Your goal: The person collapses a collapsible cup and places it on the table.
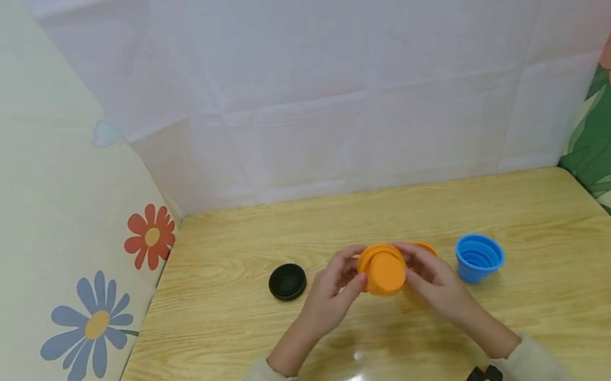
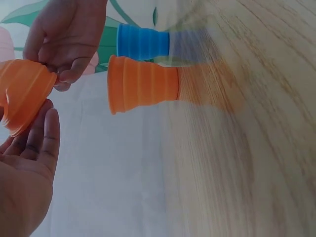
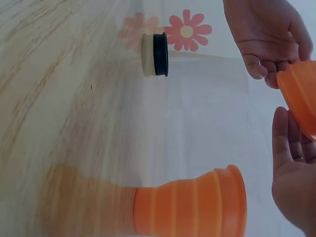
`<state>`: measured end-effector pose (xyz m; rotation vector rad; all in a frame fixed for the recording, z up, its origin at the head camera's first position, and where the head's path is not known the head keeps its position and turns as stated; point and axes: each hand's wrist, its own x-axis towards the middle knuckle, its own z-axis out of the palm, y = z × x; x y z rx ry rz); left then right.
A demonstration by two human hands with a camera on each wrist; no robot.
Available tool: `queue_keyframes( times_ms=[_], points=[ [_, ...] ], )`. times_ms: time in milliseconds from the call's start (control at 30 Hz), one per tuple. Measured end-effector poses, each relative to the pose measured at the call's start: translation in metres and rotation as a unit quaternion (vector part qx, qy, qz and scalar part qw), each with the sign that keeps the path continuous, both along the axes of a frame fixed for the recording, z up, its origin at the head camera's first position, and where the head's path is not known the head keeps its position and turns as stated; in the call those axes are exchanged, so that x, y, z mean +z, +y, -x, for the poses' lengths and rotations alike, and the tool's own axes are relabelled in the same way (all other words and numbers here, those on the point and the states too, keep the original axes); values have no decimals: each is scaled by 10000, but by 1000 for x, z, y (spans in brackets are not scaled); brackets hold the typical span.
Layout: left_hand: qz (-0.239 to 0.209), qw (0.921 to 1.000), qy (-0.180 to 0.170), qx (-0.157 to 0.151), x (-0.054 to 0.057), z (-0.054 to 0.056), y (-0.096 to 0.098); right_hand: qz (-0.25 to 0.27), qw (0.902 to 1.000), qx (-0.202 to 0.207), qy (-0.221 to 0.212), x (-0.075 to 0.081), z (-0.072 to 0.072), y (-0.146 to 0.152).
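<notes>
Both hands hold an orange collapsible cup (image 1: pixel 387 271) above the table, its round base tipped toward the head camera. The left hand (image 1: pixel 330 294) grips its left side between thumb and fingers, and the right hand (image 1: pixel 437 279) grips the right side near the rim. Ridged bands show along the held cup in the left wrist view. A second orange cup (image 2: pixel 143 84) stands upright and extended on the table, mostly hidden behind the right hand in the head view. To the right is an upright blue collapsible cup (image 1: pixel 478 257).
A flattened black collapsible cup (image 1: pixel 287 282) lies on the wooden table (image 1: pixel 218 245) left of the hands. White cloth (image 1: pixel 288 85) hangs along the table's back edge, and flower-printed panels (image 1: pixel 94 323) flank both sides.
</notes>
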<state>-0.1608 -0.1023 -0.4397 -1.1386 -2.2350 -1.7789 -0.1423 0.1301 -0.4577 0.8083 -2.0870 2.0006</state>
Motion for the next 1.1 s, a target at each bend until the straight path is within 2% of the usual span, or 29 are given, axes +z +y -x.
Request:
queue_keyframes(
  times_ms=[100,267,467,567,700,833,1000,1100],
  points=[
    [30,10000,-29,-80,1,-1,1,25,9997,-224,68,-1,0,-3],
    [80,9998,-169,17,3,-2,3,-4,9993,-381,63,0,0,-6],
    [55,9984,-432,362,3,-3,4,55,9980,128,-615,4,-2,-3],
    [-5,9968,-651,460,2,-2,4,61,9959,374,-816,6,-2,-2],
    [-81,9960,-849,262,2,-2,4,-21,9954,312,-900,6,-1,-3],
    [-8,9966,-820,93,2,-1,5,-29,9950,14,-998,5,0,-4],
    [131,9962,-825,258,1,-2,8,-2,9959,-146,-895,4,1,-7],
    [96,9952,-888,395,2,-3,9,77,9957,76,-915,4,1,-7]
  ],
)
